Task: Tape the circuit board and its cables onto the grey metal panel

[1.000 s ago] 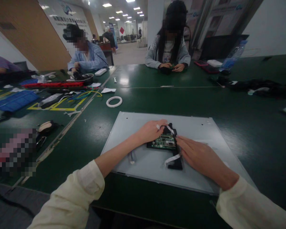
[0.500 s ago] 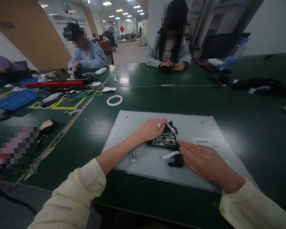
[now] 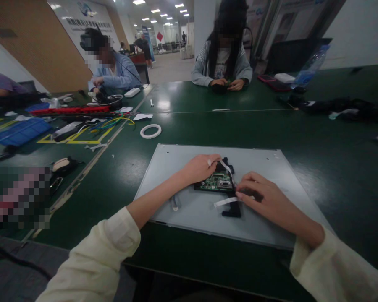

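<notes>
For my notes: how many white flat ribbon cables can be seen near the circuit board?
2: one ribbon cable crosses the circuit board top; one lies below, at the right hand. Others may be hidden.

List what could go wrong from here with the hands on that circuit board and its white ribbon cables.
1. The right hand has its fingertips curled at a white ribbon cable beside the circuit board; a hard tug might crease or tear it.
2. The left hand pinches another ribbon at the board's top edge; pulling at an angle could strain its connector.
3. The board lies loose on the grey panel and may slide.
</notes>
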Demonstrator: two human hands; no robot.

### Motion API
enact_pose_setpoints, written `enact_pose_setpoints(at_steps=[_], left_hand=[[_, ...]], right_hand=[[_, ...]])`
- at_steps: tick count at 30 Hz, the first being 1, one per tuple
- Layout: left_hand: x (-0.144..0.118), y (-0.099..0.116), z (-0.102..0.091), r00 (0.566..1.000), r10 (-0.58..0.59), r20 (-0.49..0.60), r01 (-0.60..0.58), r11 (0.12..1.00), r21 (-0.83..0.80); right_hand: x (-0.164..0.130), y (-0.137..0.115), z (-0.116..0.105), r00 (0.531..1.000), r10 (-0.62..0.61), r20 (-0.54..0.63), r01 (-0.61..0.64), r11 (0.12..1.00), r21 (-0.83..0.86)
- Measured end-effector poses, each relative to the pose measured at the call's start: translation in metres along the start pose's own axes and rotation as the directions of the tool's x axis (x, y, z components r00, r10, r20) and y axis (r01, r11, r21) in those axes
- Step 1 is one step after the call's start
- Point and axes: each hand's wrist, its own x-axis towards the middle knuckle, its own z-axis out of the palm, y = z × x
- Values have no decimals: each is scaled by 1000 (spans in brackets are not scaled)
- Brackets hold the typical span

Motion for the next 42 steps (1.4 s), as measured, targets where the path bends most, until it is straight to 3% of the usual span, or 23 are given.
enact_pose_setpoints(at_steps=[7,11,15,19,21,25,31,37,42], left_hand=[[0,1,-1,1000,-6,-6,6,1000,-23],[0,0,0,1000,7,-12,-8,999,-48],[0,1,-3,993,42,-107,-54,993,-107],[-3,20,-21,981,25,-192,-68,973,-219],[-7,38,-33,993,2,-118,-34,962,-272],[-15,71,-47,997,63,39,-52,973,-225],[-29,86,-30,991,116,68,-114,993,-40],[-54,83,-7,998,53,39,-46,986,-160],[-64,82,-1,999,26,41,-18,981,-194]], right_hand=[[0,1,1,997,3,82,-13,992,122],[2,1,-4,994,65,86,-89,942,322],[3,-2,-11,978,168,122,-205,877,434],[2,-4,-13,972,153,179,-223,842,492],[1,-3,-12,970,130,206,-221,825,520],[0,0,-11,970,113,215,-215,812,543],[1,1,-9,975,141,174,-212,830,517],[-3,-4,-3,985,120,121,-158,909,386],[-5,-8,0,988,89,124,-119,961,251]])
